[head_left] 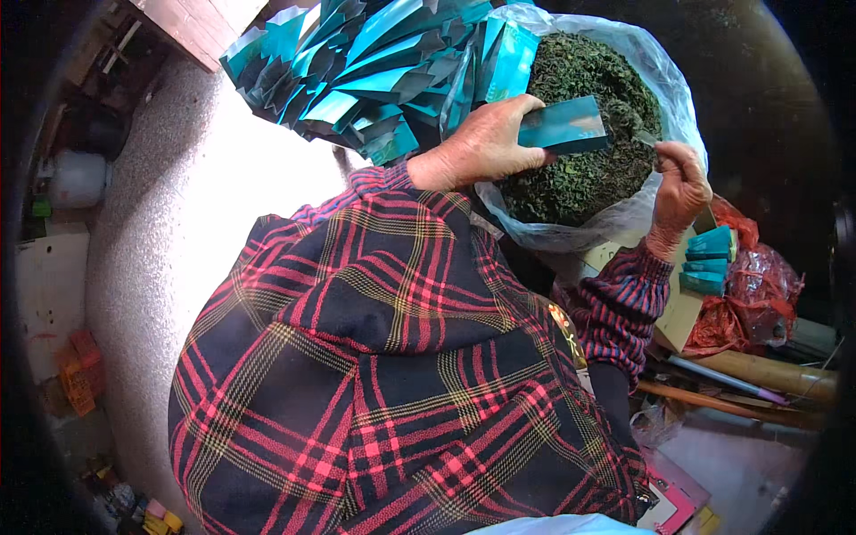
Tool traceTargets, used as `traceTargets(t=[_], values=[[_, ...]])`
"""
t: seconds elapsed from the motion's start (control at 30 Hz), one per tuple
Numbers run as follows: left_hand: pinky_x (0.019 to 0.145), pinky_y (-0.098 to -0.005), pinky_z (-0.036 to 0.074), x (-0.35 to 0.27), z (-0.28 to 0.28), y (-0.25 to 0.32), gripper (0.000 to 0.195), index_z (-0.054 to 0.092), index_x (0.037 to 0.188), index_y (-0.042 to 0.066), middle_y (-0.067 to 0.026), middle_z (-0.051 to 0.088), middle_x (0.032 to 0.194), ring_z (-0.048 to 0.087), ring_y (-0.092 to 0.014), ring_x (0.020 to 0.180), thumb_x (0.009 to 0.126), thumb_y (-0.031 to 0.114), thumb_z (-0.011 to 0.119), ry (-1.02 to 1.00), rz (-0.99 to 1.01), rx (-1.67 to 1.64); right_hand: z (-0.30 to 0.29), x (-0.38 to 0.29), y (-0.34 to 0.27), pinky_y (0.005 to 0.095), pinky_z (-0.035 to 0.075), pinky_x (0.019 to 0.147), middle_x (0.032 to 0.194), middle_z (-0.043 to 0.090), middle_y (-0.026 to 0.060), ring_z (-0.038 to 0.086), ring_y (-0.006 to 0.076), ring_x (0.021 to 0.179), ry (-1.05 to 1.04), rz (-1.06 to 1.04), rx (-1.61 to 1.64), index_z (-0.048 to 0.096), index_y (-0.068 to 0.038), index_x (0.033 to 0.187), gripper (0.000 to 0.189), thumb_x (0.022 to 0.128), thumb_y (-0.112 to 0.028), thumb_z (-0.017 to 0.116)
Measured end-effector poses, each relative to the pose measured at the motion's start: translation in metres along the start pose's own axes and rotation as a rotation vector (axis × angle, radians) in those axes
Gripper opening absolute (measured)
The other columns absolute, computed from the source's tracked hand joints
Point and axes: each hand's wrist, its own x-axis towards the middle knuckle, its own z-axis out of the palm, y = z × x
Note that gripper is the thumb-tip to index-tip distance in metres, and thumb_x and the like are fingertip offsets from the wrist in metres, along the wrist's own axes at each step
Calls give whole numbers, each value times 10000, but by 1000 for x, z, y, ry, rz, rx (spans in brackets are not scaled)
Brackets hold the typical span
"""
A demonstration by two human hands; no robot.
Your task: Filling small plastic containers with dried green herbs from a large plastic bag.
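My left hand (478, 140) grips a teal foil-like pouch (562, 124) between thumb and fingers, its far end over a heap of dried dark-green leaves (568, 187). The leaves fill a large clear plastic bag (675, 87) whose rim is folded outward. At the right side of the heap, my right hand (682, 184) pinches a small pale, flat-looking piece (645, 138), too small to identify; its tip is near the leaves. Many similar teal pouches (354, 73) stand fanned out with jagged open tops beyond my left forearm. Another teal pouch (511, 60) leans by the bag's left rim.
A cardboard box (679, 321) stands right of my right forearm, with several teal packets (707, 261) at its edge. Red plastic bags (762, 281) lie beyond it, above a bamboo pole (769, 371). At upper left is a wooden tabletop corner (200, 27); a pink box (672, 491) sits lower right.
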Motion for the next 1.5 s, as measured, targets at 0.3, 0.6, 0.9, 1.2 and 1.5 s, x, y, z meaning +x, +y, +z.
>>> traceTargets(t=[0.3, 0.6, 0.9, 1.2, 1.5], values=[[877, -366, 463, -1, -1, 3, 628, 504, 1204, 5, -192, 607, 1073, 599, -300, 1017, 688, 239, 775, -35, 20, -23, 20, 17, -43, 268, 460, 630, 734, 584, 81, 606, 190, 684, -390, -120, -111, 628, 9, 792, 131, 738, 113, 570], [863, -347, 466, -2, -1, -3, 623, 504, 1199, 6, -172, 617, 1047, 610, -261, 989, 690, 232, 784, 1, 29, -54, 22, 45, -91, 379, 465, 615, 751, 561, 102, 599, 289, 713, -491, -457, -410, 630, -30, 767, 162, 687, 73, 534], [855, -348, 467, -2, 0, -2, 636, 501, 1194, 8, -168, 616, 1038, 609, -258, 985, 689, 251, 801, -11, 14, -94, -12, 33, -62, 294, 473, 632, 751, 595, 109, 615, 211, 672, -244, -182, -384, 630, 8, 803, 142, 732, 111, 564], [859, -356, 468, -3, -1, 2, 664, 491, 1213, 7, -175, 609, 1040, 607, -276, 992, 691, 279, 799, 1, 18, -54, 27, -7, 9, 366, 505, 632, 711, 650, 161, 660, 304, 694, -425, 336, -480, 714, -91, 802, 156, 759, -166, 585], [851, -357, 465, -2, 0, 0, 667, 494, 1202, 1, -173, 613, 1033, 610, -268, 984, 685, 290, 802, -11, 8, -78, 58, -9, 27, 361, 501, 635, 725, 654, 135, 644, 288, 667, -7, 190, -513, 687, -93, 776, 64, 770, -122, 631]])
